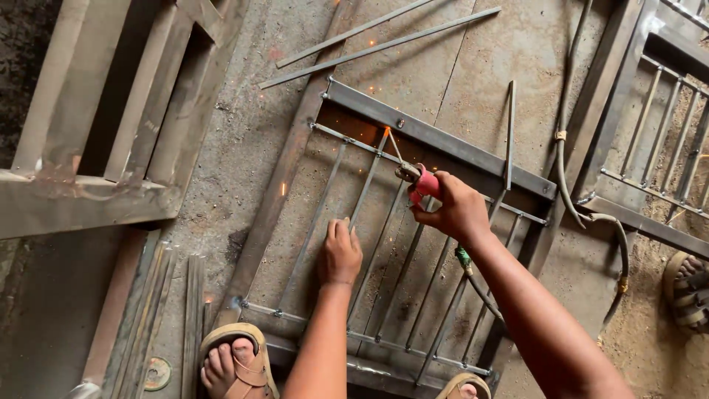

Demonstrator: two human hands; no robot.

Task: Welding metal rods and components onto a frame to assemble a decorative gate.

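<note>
Steel grille (384,244) lying flat on the concrete floor (244,148), pretty much dead centre of the frame, thin upright bars inside a flat-bar frame. Right hand (454,208) is wrapped tight around a red holder (426,185), with a welding rod (394,146) sticking up and left out of it. Rod tip sits right on the top rail of the grille, glowing orange there, and small sparks are scattered toward the upper left. A cable (473,277) runs down from the holder along the forearm, green tape on it.

Left hand (340,253) is flat and palm down on the bars, fingers together, just left of and below the holder, pressing on one of the uprights. Not gripping anything.

Bottom edge: sandalled foot (235,366) at the lower left corner of the grille, and the tip of another sandal (464,386) further right.

Two loose rods (384,46) lie at an angle above the grille at top centre. Bigger steel frame (103,133) fills the upper left. A second grille (657,148) is at the upper right, with a hose (565,148) snaking down beside it. Someone else's sandal (688,290) pokes in at the right edge. A bundle of thin rods (159,318) sits lower left.
</note>
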